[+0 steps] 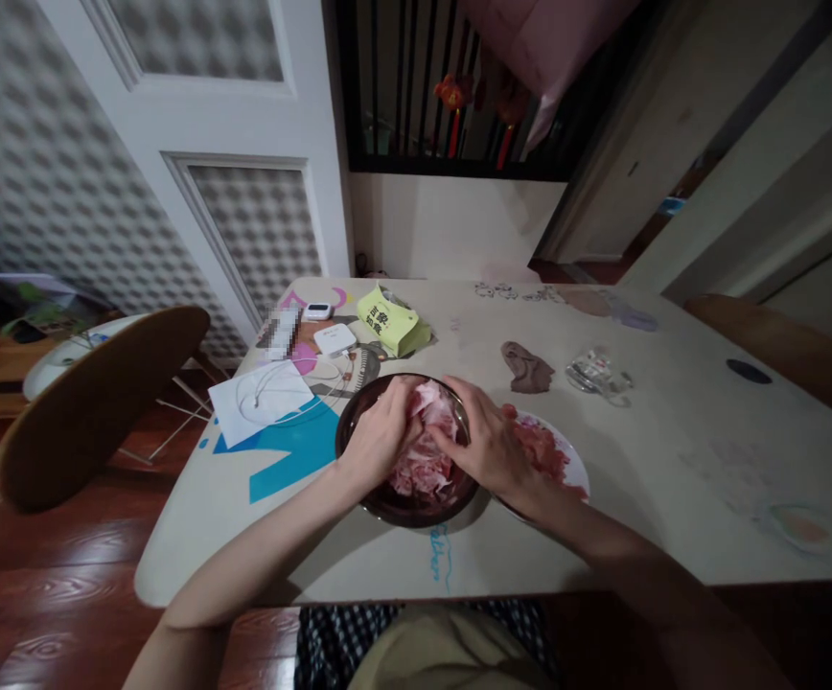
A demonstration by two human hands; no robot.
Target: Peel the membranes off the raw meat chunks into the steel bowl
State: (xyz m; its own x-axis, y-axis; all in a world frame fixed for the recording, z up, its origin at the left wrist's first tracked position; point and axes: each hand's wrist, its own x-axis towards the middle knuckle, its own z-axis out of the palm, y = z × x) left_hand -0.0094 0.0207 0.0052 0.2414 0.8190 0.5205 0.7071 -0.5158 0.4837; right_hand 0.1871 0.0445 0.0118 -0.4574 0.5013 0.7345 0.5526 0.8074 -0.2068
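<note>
A dark round bowl (416, 517) with sliced raw meat (420, 474) in it stands near the front edge of the table. My left hand (379, 431) reaches over its left side, fingers curled round a pale pinkish piece of meat (431, 402). From the right, my right hand (484, 436) closes on the same meat, thumb toward the bowl's middle and fingers at the far side. Some fingertips are hidden by the meat and the hands. Under my right wrist, partly covered, is a white plate (580, 470) with more red raw meat (542, 450).
Behind the bowl lie a yellow-green packet (391, 321), a white box-shaped device (335, 339) and a small device with a dark screen (317, 311). A white cable crosses a paper sheet (262, 398) at left. A brown cloth (527, 369) and clear crumpled plastic (595, 374) lie right.
</note>
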